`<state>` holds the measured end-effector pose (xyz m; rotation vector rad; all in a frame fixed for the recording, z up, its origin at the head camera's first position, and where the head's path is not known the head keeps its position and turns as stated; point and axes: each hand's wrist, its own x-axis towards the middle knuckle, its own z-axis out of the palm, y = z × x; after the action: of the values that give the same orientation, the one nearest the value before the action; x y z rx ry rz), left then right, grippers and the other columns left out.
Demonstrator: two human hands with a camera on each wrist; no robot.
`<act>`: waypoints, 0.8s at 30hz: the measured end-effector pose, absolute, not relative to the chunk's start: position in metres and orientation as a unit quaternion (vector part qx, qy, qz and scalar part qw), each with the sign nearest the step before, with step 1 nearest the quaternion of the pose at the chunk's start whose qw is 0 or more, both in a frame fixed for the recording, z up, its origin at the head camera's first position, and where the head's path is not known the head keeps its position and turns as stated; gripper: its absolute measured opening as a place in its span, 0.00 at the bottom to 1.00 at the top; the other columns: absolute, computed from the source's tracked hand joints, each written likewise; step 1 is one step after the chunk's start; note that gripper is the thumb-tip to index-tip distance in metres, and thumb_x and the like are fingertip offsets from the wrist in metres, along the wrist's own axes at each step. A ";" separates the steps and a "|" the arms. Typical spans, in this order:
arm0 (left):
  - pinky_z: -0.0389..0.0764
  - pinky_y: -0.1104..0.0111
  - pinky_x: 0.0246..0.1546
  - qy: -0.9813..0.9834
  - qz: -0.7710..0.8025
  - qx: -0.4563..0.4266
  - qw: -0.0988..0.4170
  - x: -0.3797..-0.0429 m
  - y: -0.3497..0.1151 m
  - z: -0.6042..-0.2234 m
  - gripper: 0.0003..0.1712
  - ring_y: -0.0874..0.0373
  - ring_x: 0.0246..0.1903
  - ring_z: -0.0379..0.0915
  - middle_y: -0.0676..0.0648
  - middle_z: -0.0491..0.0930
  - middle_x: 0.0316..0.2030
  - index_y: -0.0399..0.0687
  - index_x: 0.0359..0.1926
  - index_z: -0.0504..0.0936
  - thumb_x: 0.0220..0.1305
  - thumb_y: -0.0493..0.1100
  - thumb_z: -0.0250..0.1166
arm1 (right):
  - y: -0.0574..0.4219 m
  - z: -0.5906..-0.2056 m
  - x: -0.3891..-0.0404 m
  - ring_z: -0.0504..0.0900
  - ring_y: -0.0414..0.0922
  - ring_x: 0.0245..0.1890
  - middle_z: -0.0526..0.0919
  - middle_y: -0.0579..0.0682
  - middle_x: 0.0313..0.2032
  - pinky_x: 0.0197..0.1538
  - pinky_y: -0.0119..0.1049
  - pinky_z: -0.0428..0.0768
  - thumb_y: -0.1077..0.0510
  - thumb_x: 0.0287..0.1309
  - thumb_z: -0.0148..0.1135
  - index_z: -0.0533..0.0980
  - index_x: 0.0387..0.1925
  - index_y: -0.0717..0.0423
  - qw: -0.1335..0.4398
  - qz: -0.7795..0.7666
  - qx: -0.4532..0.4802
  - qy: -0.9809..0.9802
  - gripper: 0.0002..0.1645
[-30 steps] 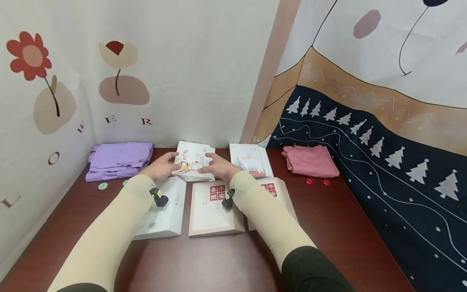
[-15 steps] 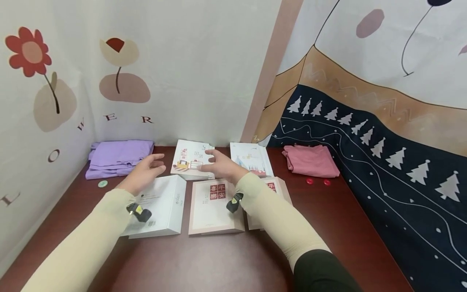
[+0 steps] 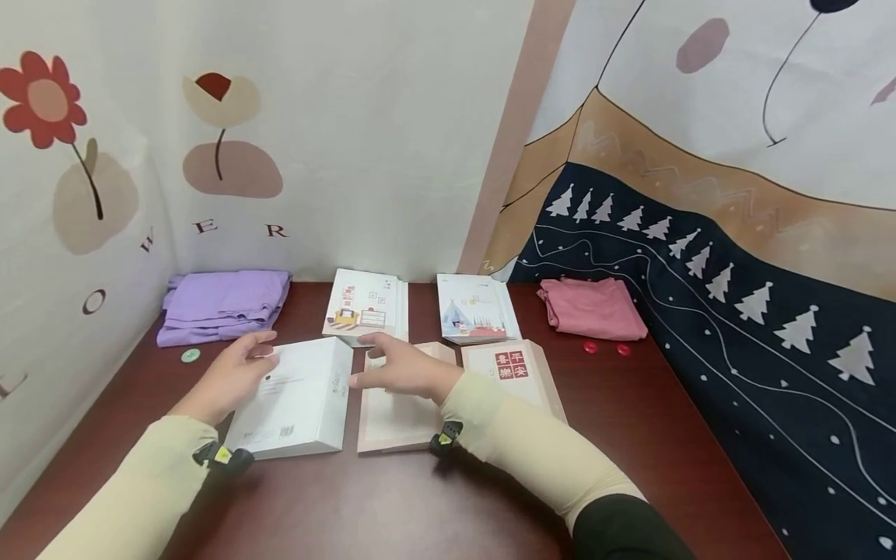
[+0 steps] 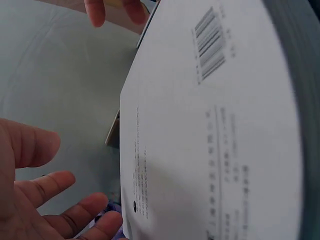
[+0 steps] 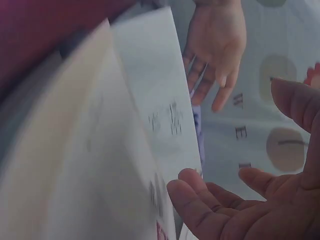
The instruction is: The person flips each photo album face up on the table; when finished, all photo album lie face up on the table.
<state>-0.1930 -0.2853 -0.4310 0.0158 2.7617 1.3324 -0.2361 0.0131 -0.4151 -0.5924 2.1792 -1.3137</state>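
Observation:
A thick white book (image 3: 301,412) with a barcode lies back cover up at the front left. My left hand (image 3: 227,377) is at its left side, fingers spread and loosely bent; in the left wrist view the fingertips (image 4: 107,222) are close to the book's edge, contact unclear. My right hand (image 3: 406,372) hovers above the beige-edged book (image 3: 392,428) in the front middle, covering part of it. Its fingertips point toward the white book's right side, with nothing held. Another beige-edged book (image 3: 490,362), with red square characters, lies to the right.
Behind these lie two white illustrated books (image 3: 371,299), (image 3: 476,311). A folded purple cloth (image 3: 224,303) and a green button (image 3: 190,355) are at the left. Folded pink cloth (image 3: 595,307) and two red buttons (image 3: 591,348) are at the right. Printed curtains (image 3: 392,155) border the table.
Both hands have left the back illustrated book and come toward me. The left moved left to the white book's side; the right came down over the middle beige-edged book. The books appear unmoved since half a second ago.

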 end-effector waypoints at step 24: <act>0.89 0.54 0.43 0.856 0.481 -0.032 0.189 -0.148 -0.328 -0.447 0.39 0.47 0.46 0.82 0.22 0.73 0.56 0.26 0.79 0.43 0.76 0.31 0.50 | -0.013 -0.428 -0.198 0.77 0.43 0.65 0.77 0.58 0.68 0.65 0.30 0.73 0.48 0.60 0.77 0.64 0.79 0.47 0.289 -0.442 -0.268 0.806 0.50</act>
<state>-0.1481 -0.3281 -0.4471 -0.0909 2.4051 1.3516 -0.1975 -0.0130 -0.4276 -0.7159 2.1512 -1.1801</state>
